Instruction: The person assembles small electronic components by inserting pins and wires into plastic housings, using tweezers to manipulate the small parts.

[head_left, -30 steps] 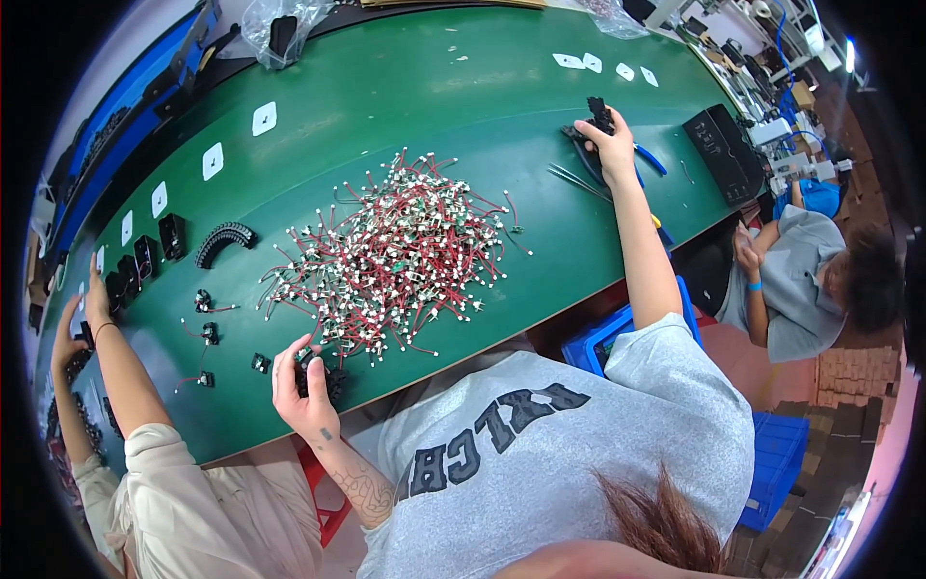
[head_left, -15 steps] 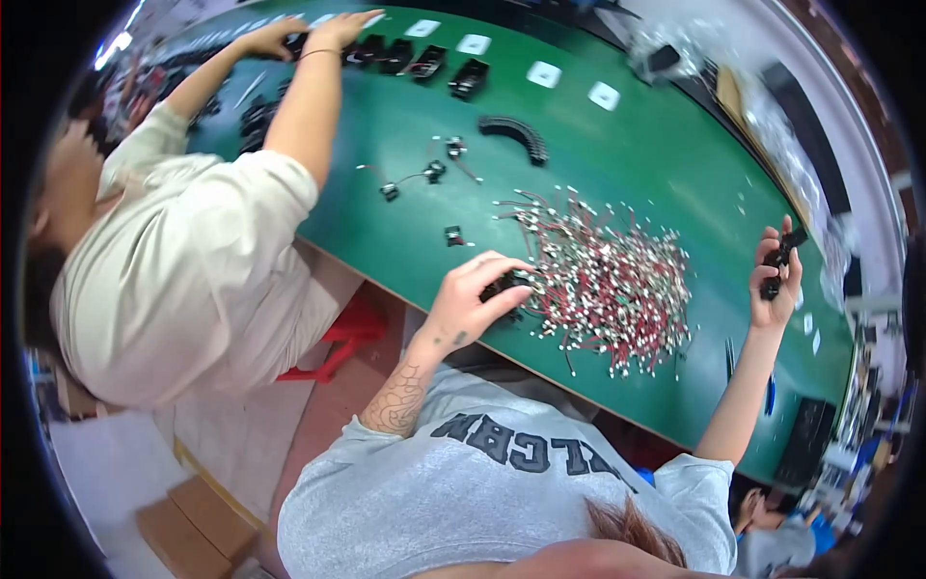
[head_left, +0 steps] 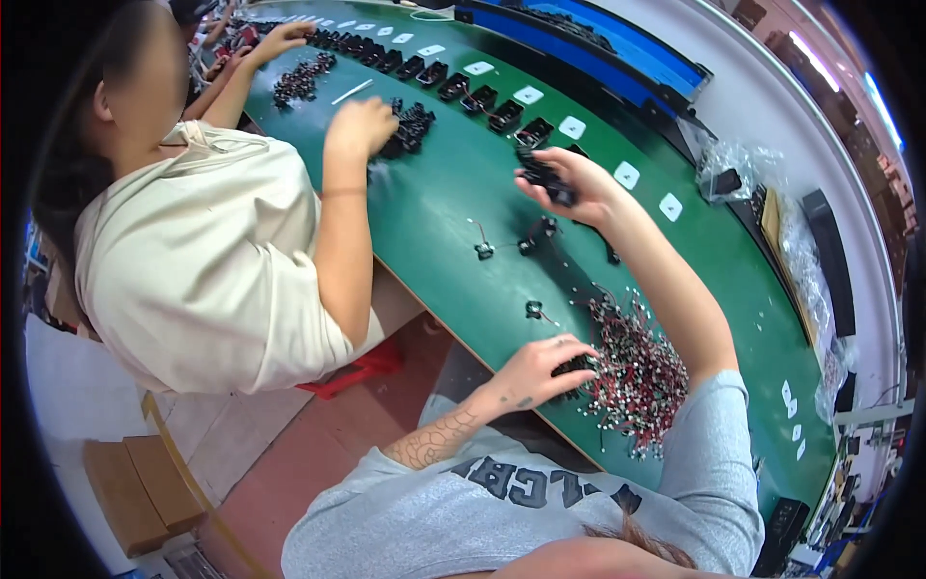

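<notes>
My right hand (head_left: 585, 185) is raised over the far middle of the table, its fingers closed round a dark, jointed-looking black plastic piece (head_left: 550, 181). At the near edge my left hand (head_left: 542, 374) curls its fingers over small black parts (head_left: 577, 366), mostly hidden under it. Right beside it lies a tangled pile of red and black wire leads with white connectors (head_left: 637, 381), partly covered by my right arm. Between the hands lie small black components with wires, such as one beside the table edge (head_left: 533, 310) and another farther off (head_left: 484, 251).
Black open housings (head_left: 505, 117) stand in a row along the far side, near white square cards (head_left: 572, 127). A co-worker at the left reaches to a heap of black parts (head_left: 413, 127). A white pen-like stick (head_left: 352, 92), clear plastic bags (head_left: 743, 164) and a wide screen (head_left: 588, 39) are beyond.
My right hand has swung from the far right to the middle, carrying the black piece toward the housings. My left hand stays by the wire pile. The view has turned left; the co-worker's hands have shifted.
</notes>
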Demonstrator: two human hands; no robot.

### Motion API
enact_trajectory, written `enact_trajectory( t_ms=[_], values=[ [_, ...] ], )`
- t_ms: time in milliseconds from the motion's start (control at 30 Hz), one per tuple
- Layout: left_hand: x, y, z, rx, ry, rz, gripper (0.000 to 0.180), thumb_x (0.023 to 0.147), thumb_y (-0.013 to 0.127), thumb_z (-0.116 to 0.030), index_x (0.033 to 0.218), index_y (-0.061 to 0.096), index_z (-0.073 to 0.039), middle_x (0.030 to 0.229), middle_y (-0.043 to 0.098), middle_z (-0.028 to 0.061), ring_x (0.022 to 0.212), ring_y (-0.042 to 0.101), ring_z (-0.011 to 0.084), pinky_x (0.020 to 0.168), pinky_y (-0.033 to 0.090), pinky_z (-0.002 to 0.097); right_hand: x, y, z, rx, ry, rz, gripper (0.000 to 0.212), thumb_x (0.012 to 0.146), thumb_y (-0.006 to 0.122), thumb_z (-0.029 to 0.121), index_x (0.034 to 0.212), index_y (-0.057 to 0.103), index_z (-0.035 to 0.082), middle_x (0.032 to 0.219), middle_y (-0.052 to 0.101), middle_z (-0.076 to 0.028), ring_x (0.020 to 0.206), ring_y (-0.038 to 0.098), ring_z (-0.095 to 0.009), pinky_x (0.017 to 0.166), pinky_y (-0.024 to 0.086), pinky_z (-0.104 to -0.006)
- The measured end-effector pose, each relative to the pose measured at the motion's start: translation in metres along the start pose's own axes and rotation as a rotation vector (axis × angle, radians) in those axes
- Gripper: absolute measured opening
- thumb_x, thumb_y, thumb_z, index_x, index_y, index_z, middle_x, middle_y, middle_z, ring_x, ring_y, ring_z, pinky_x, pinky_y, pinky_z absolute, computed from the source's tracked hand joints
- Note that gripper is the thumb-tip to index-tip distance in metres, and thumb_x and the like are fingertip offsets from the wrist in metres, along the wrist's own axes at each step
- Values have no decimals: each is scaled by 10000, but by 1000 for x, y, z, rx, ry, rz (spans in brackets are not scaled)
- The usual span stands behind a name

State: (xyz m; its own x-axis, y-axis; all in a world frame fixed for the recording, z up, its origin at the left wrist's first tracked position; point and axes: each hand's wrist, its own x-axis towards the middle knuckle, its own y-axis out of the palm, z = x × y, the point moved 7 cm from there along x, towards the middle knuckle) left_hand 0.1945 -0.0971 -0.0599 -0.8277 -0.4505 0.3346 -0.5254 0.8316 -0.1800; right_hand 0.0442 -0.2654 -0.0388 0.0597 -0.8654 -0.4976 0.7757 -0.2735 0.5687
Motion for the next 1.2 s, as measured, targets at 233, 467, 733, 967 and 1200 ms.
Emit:
enact_trajectory(
  t_ms=[233, 467, 733, 967, 1200],
  values=[
    [10, 3, -2, -56, 25, 44, 266, 867, 660, -166, 1108, 624, -61, 990, 619, 67, 723, 555, 197, 696, 455, 289, 156, 75, 56, 313, 319, -217, 468, 885, 602, 248, 1179, 406, -59, 1124, 512, -273, 948, 623, -339, 676, 578, -382],
    [1, -12, 15, 37, -2, 18, 260, 878, 645, -170, 1115, 617, -67, 969, 609, 63, 717, 550, 212, 688, 454, 294, 209, 144, 41, 71, -323, 40, 662, 888, 598, 353, 1322, 337, -73, 1199, 481, -284, 1043, 575, -381, 860, 523, -482],
    [6, -12, 2, -87, -27, -3, 268, 870, 646, -142, 1123, 619, -58, 987, 619, 67, 717, 540, 200, 702, 453, 300, 188, 98, 41, -138, -315, -6, 664, 906, 576, 370, 1363, 364, -62, 1339, 444, -272, 1158, 528, -388, 977, 445, -463],
    [9, -23, 17, -343, -229, -173, 295, 863, 589, -27, 1157, 611, -43, 929, 647, 58, 697, 542, 109, 660, 457, 211, -14, 58, 47, -561, -544, 35, 380, 927, 568, 276, 1131, 628, -39, 998, 670, -132, 919, 636, -186, 809, 493, -271],
    [6, -19, 14, -239, -252, -187, 282, 836, 663, -105, 1114, 636, -65, 840, 608, 13, 662, 479, 114, 622, 400, 230, -205, -17, -39, -1042, -525, -261, 163, 865, 644, 110, 960, 724, 5, 828, 665, -60, 739, 587, -115, 647, 457, -208]
  ],
)
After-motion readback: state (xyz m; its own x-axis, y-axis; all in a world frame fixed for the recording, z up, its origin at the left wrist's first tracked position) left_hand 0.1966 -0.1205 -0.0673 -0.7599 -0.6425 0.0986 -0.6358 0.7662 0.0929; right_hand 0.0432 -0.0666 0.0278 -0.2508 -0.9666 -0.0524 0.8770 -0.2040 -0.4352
